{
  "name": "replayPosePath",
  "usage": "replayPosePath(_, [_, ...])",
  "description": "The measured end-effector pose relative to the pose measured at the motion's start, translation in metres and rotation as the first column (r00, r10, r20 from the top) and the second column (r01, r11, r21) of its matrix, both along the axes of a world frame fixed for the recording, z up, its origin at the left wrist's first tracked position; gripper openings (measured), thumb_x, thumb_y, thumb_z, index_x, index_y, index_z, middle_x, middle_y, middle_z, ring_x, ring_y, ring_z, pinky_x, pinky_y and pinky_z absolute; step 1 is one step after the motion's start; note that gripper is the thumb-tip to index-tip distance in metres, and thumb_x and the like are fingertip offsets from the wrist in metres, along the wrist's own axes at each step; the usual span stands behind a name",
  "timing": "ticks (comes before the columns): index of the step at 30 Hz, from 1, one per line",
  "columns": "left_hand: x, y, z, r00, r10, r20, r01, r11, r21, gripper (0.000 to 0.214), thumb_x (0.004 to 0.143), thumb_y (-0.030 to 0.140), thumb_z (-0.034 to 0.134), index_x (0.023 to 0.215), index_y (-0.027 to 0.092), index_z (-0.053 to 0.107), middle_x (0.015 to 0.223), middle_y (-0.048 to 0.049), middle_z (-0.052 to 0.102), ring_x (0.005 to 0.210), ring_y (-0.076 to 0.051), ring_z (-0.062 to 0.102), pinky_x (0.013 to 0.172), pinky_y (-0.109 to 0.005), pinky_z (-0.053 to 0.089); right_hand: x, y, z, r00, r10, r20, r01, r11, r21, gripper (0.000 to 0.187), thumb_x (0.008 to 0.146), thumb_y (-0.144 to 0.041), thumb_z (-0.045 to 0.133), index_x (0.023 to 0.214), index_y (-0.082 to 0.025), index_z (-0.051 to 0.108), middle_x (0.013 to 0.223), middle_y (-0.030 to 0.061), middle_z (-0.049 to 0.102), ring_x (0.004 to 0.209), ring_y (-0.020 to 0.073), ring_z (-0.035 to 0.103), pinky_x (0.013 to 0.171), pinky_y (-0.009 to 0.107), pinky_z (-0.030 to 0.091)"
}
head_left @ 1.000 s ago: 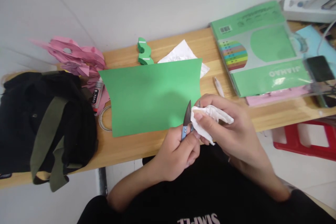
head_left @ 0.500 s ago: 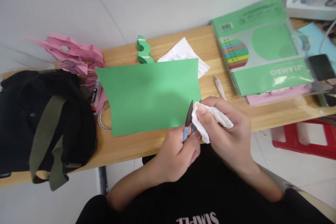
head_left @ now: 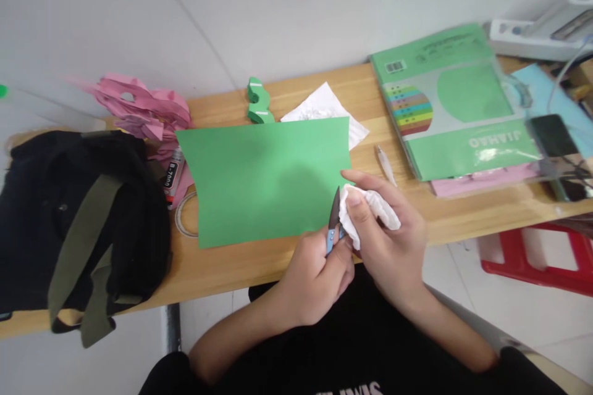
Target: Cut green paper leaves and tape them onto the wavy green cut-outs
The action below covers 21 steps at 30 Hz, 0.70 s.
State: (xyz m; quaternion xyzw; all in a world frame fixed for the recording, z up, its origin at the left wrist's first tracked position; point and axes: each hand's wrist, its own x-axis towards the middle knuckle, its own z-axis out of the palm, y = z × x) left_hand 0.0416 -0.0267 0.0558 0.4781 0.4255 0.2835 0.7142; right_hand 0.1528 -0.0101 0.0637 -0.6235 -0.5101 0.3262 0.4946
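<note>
My left hand (head_left: 311, 281) is closed around thread snips (head_left: 332, 222) with dark pointed blades and a blue handle, tips pointing away from me. A crumpled white tissue (head_left: 382, 210) is pinched in my right hand (head_left: 393, 241), its thumb pressing it against the snips; the tissue hides one blade. Both hands are over the near edge of the table, by the lower right corner of a green sheet of paper (head_left: 264, 185). A white pen-like tool (head_left: 385, 165) lies to the right of the sheet.
Behind the sheet are a white napkin (head_left: 319, 102) and a green wavy piece (head_left: 259, 102). Pink paper shapes (head_left: 148, 108), a glue tube (head_left: 173, 176), a tape roll (head_left: 180, 216) and a black bag (head_left: 83, 210) are left. Right stand a green paper pack (head_left: 463, 105) and a phone (head_left: 553, 136).
The whole view has shifted slightly, with the table lower in the picture. My right hand and the tissue have moved a little left and down along the snips; both grips stay the same.
</note>
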Motion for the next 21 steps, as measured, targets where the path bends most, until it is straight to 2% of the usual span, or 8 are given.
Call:
replayPosePath(5, [0.002, -0.001, -0.002, 0.999, 0.018, 0.047, -0.015, 0.997, -0.076, 0.039, 0.095, 0.037, 0.037, 0.059, 0.02, 0.036, 0.04, 0.0079, 0.037, 0.033, -0.004, 0.034, 0.037, -0.017, 0.029, -0.003, 0.003, -0.003, 0.997, -0.067, 0.049, 0.062, 0.994, 0.093, 0.018, 0.083, -0.022, 0.061, 0.1, -0.021, 0.067, 0.07, -0.0021, 0.066, 0.051, 0.0091, 0.056, 0.042, 0.021, 0.045])
replayPosePath(10, [0.001, -0.001, -0.002, 0.97, 0.085, 0.227, -0.019, 0.96, -0.28, 0.028, 0.093, 0.038, 0.041, 0.073, 0.018, 0.047, 0.039, 0.0103, 0.037, 0.029, -0.004, 0.028, 0.031, -0.015, 0.024, 0.004, 0.003, -0.005, 0.984, -0.159, -0.082, 0.168, 0.98, 0.107, 0.015, 0.085, -0.027, 0.06, 0.099, -0.022, 0.064, 0.072, -0.0012, 0.062, 0.052, 0.0097, 0.056, 0.043, 0.022, 0.045])
replayPosePath(12, [0.0, -0.001, -0.001, 0.952, 0.097, 0.29, -0.001, 0.95, -0.313, 0.026, 0.094, 0.037, 0.042, 0.078, 0.017, 0.051, 0.039, 0.0107, 0.037, 0.028, -0.004, 0.027, 0.03, -0.015, 0.024, 0.009, 0.002, -0.005, 0.976, -0.184, -0.12, 0.197, 0.975, 0.102, 0.013, 0.086, -0.031, 0.061, 0.095, -0.021, 0.063, 0.075, -0.0005, 0.062, 0.056, 0.0105, 0.057, 0.044, 0.022, 0.044])
replayPosePath(15, [-0.002, -0.001, 0.002, 0.937, 0.087, 0.338, 0.026, 0.948, -0.318, 0.027, 0.094, 0.035, 0.043, 0.077, 0.017, 0.052, 0.039, 0.01, 0.038, 0.028, -0.004, 0.028, 0.03, -0.014, 0.025, 0.015, -0.001, -0.003, 0.983, -0.167, -0.077, 0.177, 0.975, 0.137, 0.01, 0.086, -0.03, 0.061, 0.089, -0.021, 0.063, 0.075, -0.0011, 0.062, 0.056, 0.0094, 0.056, 0.046, 0.022, 0.044])
replayPosePath(18, [-0.002, -0.001, 0.006, 0.938, 0.084, 0.338, 0.031, 0.947, -0.319, 0.028, 0.094, 0.034, 0.042, 0.076, 0.016, 0.052, 0.039, 0.0098, 0.038, 0.029, -0.004, 0.028, 0.031, -0.014, 0.026, 0.019, -0.003, 0.001, 0.989, -0.132, 0.06, 0.119, 0.976, 0.184, 0.006, 0.086, -0.024, 0.061, 0.091, -0.022, 0.064, 0.077, -0.0016, 0.063, 0.058, 0.0088, 0.055, 0.05, 0.021, 0.045])
replayPosePath(21, [-0.001, -0.001, 0.008, 0.938, 0.078, 0.339, 0.037, 0.947, -0.32, 0.027, 0.094, 0.034, 0.041, 0.077, 0.017, 0.052, 0.039, 0.01, 0.037, 0.03, -0.004, 0.028, 0.032, -0.014, 0.025, 0.021, -0.005, 0.004, 0.987, -0.069, 0.147, 0.038, 0.979, 0.2, 0.011, 0.085, -0.018, 0.061, 0.094, -0.023, 0.064, 0.08, -0.0019, 0.063, 0.06, 0.0089, 0.055, 0.05, 0.022, 0.044])
